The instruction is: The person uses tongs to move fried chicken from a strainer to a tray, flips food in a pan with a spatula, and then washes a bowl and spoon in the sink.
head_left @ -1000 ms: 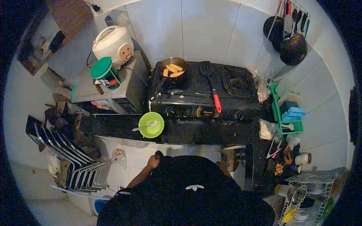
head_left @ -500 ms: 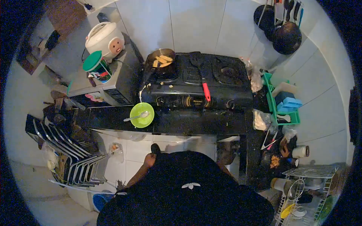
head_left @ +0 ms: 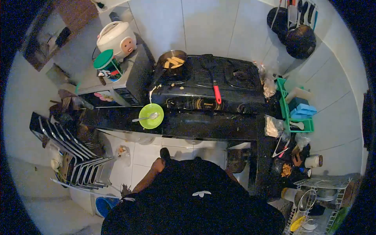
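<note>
My left hand (head_left: 158, 165) hangs low beside my dark shirt, with its fingers mostly hidden. A dark rounded shape (head_left: 164, 153) shows right at its fingertips; I cannot tell whether the hand holds it. Of my right arm (head_left: 232, 176) only a sliver appears at the shirt's right edge, the hand hidden. In front of me, a pan (head_left: 175, 54) on the left burner holds several yellowish food pieces (head_left: 175, 62). A spatula with a red handle (head_left: 217, 94) lies across the black stove (head_left: 246, 94). On the counter's front sits a green bowl (head_left: 145, 124) with a spoon (head_left: 148, 117) in it.
Left of the stove, a microwave (head_left: 125, 96) carries a white rice cooker (head_left: 116, 36) and a green-lidded tub (head_left: 103, 59). A green basket (head_left: 307, 126) and plastic bags (head_left: 273, 126) line the right counter. A wire dish rack (head_left: 323, 181) stands at lower right, metal chair frames (head_left: 66, 141) at left.
The view has shifted and turned slightly, so the stove and bowl appear a little farther right. The pan, spatula and bowl keep their places, and my left hand stays low at my side.
</note>
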Motion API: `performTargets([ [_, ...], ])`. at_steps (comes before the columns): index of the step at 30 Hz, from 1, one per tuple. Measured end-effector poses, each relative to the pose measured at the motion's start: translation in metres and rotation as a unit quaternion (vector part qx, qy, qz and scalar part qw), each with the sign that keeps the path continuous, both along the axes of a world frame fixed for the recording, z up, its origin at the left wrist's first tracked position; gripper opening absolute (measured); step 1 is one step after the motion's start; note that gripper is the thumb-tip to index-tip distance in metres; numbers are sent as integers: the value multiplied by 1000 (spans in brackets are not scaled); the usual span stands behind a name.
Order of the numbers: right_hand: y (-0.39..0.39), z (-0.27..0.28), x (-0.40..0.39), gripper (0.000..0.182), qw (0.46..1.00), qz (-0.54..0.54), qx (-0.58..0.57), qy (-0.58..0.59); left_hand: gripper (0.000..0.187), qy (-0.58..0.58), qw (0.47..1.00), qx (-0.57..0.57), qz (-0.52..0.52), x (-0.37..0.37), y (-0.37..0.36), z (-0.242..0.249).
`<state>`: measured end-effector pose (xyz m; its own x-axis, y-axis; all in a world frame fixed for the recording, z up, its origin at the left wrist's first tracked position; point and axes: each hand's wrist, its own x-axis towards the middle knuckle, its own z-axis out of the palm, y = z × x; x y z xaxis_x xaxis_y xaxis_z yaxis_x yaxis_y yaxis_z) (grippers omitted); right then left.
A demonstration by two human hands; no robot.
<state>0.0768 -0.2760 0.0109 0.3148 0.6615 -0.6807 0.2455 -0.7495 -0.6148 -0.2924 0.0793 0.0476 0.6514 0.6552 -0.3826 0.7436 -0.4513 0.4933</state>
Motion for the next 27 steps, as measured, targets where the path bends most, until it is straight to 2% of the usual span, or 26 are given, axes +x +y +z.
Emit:
performTargets([
  [1, 1, -3, 1, 46, 1000, 4, 0, 2, 29, 22, 998, -17, 50, 5, -6, 19],
  [2, 3, -4, 2, 47, 1000, 10, 2, 1, 29, 21, 998, -18, 56, 2, -6, 19],
  [4, 9, -5, 4, 47, 1000, 20, 6, 2, 30, -5, 1000, -5, -6, -3, 1, 11],
  [6, 16, -7, 7, 48, 999, 30, 14, -1, 30, -32, 999, 25, -5, -7, 0, 9],
  [8, 21, -9, 10, 49, 999, 39, 23, -1, 30, -57, 997, 54, -6, -4, -3, 26],
  [11, 32, -14, 11, 50, 998, 40, 45, -3, 29, -2, 999, 1, 48, 13, -7, 64],
  [14, 52, -20, 13, 51, 994, 17, 108, -13, 25, -37, 998, -55, -16, 24, 8, 59],
  [16, 67, -33, 13, 51, 982, -7, 185, -29, 22, -62, 987, -44, -142, 32, 15, 47],
  [17, 74, -37, 13, 52, 976, -34, 213, -22, 22, -59, 984, -54, -158, 38, 14, 53],
  [18, 77, -30, 8, 54, 973, -92, 202, 55, 22, -109, 978, -45, -171, 48, 12, 64],
  [19, 81, -18, 5, 56, 959, -160, 196, 128, 23, -160, 967, -39, -193, 64, 13, 70],
  [21, 91, 88, -15, 55, 940, -190, 273, 80, 24, -179, 946, -86, -255, 91, 15, 56],
  [23, 81, 112, -23, 53, 918, -244, 311, 5, 23, -228, 942, -143, -200, 122, 11, 69],
  [24, 73, 139, -20, 50, 914, -253, 316, -23, 25, -225, 933, -212, -184, 143, 2, 90],
  [25, 64, 168, -22, 47, 911, -259, 317, -46, 27, -272, 913, -198, -232, 158, -5, 110],
  [27, 45, 196, -25, 44, 851, -373, 363, -72, 22, -279, 901, -222, -247, 189, -17, 112],
])
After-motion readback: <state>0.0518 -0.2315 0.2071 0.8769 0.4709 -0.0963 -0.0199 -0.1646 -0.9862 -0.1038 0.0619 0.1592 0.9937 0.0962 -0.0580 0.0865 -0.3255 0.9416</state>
